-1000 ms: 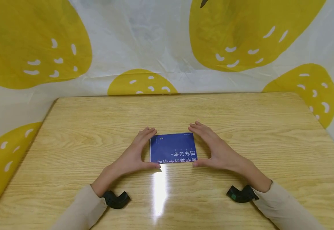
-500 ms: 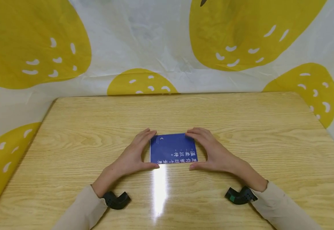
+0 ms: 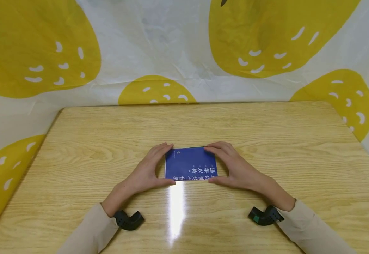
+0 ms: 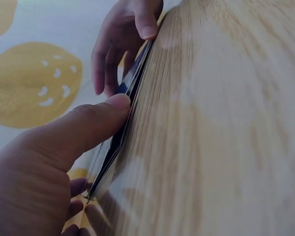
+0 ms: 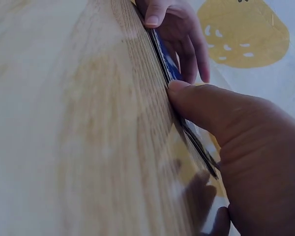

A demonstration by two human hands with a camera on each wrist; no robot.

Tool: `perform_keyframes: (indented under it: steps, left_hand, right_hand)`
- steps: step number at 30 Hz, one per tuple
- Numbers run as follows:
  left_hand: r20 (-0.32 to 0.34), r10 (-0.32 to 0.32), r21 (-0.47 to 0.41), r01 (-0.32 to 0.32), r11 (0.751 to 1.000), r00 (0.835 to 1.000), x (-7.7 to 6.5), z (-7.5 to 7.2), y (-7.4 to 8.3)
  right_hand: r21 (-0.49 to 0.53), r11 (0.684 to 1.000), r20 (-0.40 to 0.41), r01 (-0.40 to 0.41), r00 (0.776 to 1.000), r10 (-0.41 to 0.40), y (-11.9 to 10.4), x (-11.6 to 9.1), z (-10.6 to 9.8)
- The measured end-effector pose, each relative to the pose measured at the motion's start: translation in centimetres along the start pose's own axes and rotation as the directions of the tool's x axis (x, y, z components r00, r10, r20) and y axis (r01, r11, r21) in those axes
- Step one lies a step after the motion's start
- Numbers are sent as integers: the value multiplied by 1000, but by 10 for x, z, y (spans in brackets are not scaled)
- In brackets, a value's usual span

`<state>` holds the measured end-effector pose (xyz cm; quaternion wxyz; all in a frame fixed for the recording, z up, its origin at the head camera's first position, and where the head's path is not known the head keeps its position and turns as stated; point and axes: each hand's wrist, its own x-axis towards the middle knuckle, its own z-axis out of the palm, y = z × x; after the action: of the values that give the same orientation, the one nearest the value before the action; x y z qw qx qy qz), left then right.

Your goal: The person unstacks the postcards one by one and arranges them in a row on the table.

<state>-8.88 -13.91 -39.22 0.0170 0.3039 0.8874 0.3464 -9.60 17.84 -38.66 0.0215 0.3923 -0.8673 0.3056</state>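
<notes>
A thin blue booklet (image 3: 189, 163) with white printed characters and a small crescent moon lies near the middle of the wooden table, its text upside down in the head view. My left hand (image 3: 147, 170) grips its left end, thumb at the near edge and fingers at the far edge. On the other end, my right hand (image 3: 239, 168) does the same, fingertips over the far corner. The left wrist view shows the left thumb (image 4: 96, 120) against the booklet's near edge. In the right wrist view the right thumb (image 5: 201, 101) presses that same edge, close over the tabletop.
The wooden table (image 3: 108, 127) spreads around both hands and reflects a bright streak of light. A white cloth (image 3: 159, 42) with yellow fruit shapes hangs behind and beside it. Black curved mounts (image 3: 129, 220) sit at both wrists.
My right hand has moved left and inward, its fingers and thumb coming onto the booklet's far and near edges. The left hand has barely moved; the booklet has shifted very slightly left.
</notes>
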Motion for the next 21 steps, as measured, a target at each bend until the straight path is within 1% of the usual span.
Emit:
perform_keyframes:
  steps: [6,8,12,16,21]
  left_hand:
    - [-21,10,-52,-11,999,1000,-1,-5,1]
    - [-24,11,-84,-13,996,1000,-1,-8,3]
    - [-15,4,-143,-6,990,1000,1,-14,5]
    - [-12,-10,-163,8,987,1000,0,-19,4]
    - [-27,-16,-169,11,986,1000,-1,-27,0]
  right_hand:
    - [-21,1000,-7,4,1000,-5,-3,1,-2]
    - [-23,1000,-22,11,1000,-11,-3,3,-3]
    - [-3,999,-61,48,997,-48,-4,7,-7]
    - [17,996,-93,93,991,-91,-6,13,-9]
    - [47,991,-119,122,986,-116,-7,21,-10]
